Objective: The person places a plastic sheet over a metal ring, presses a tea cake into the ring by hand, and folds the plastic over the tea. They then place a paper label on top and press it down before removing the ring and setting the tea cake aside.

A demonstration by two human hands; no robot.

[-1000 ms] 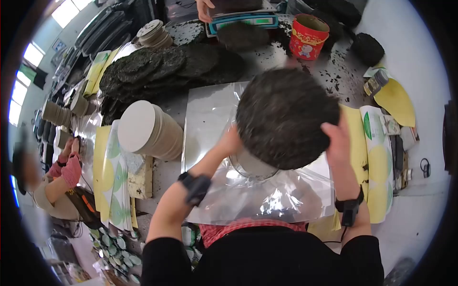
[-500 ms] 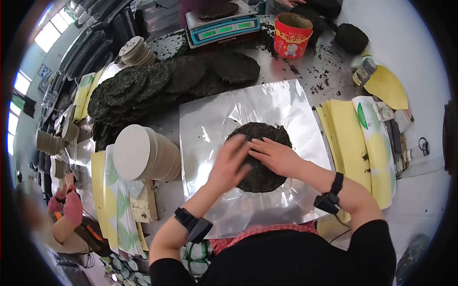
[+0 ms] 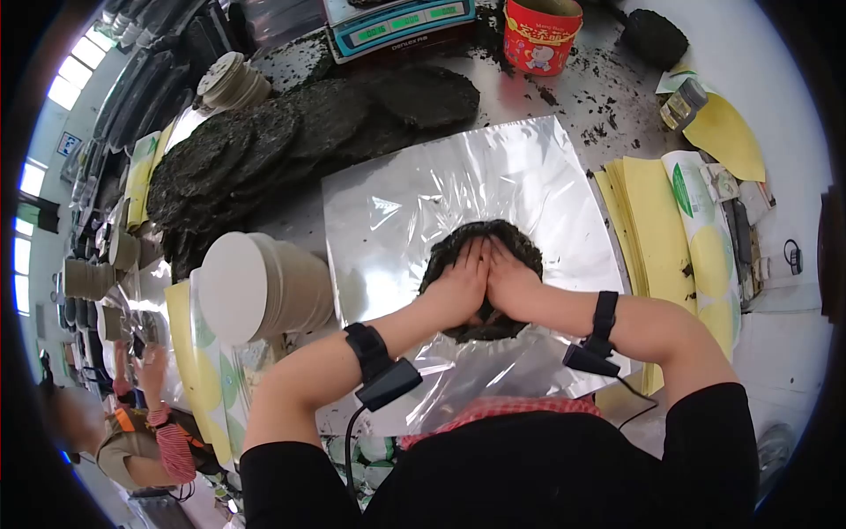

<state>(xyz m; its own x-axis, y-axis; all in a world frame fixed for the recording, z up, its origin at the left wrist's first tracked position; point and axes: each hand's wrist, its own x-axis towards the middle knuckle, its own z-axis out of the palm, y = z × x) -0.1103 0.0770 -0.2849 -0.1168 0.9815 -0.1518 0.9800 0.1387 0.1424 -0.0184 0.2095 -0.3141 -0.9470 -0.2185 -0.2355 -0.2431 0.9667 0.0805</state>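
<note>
A dark round cake of pressed, leafy-looking material (image 3: 448, 249) lies on a shiny silvery sheet (image 3: 374, 251) in front of me. My left hand (image 3: 462, 280) rests flat on it, fingers stretched forward. Beside it, touching at the fingers, my right hand (image 3: 512, 280) presses flat on the same cake. Between the wrists the cake's near middle shows, and the palms hide the rest of its centre. Neither hand grips anything.
Overlapping dark cakes (image 3: 330, 123) lie behind the sheet. White round discs (image 3: 233, 286) are stacked at left, yellow sheets (image 3: 639, 238) at right. A scale (image 3: 401, 31), red bucket (image 3: 539, 44) and jar (image 3: 683, 106) stand farther back. Another person (image 3: 132, 445) works at far left.
My left hand has come down from above the cake and lies beside my right. The right hand has turned to point forward. The view has shifted slightly, and the other person's arms have moved.
</note>
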